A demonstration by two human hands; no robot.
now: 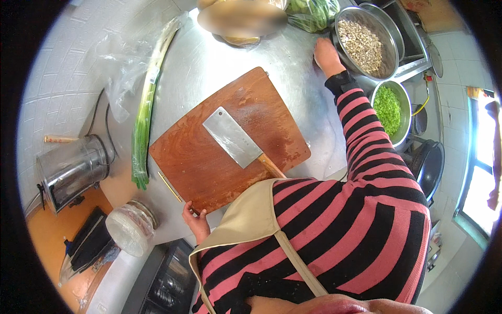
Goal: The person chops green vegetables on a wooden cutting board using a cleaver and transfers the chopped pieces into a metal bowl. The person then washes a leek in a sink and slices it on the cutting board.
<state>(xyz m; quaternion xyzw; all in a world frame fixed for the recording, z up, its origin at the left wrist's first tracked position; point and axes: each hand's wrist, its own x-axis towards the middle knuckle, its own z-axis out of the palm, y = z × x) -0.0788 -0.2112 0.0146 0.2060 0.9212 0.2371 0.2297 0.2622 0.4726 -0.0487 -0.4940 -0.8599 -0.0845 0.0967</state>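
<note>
A wooden cutting board (231,157) lies at an angle on the metal worktop (251,59), and a cleaver (233,137) rests flat on it, its wooden handle towards my body. My left hand (196,223) is at the board's near left corner, thumb and fingers apart at its edge; whether it grips the board is unclear. Stretched out to the far right, my right hand (327,57) is beside a steel bowl of chopped pale brown food (361,47). Its fingertips are partly hidden, so a hold cannot be told. A bowl of chopped green vegetable (387,112) stands right of my forearm.
Long green onions (151,102) in clear plastic lie left of the board, near a thin gold-coloured stick (170,187). Plastic containers (131,227) stand at the near left edge, a metal appliance (74,168) beyond. Bagged green vegetables (311,15) are at the back. A black wok (429,168) is at right.
</note>
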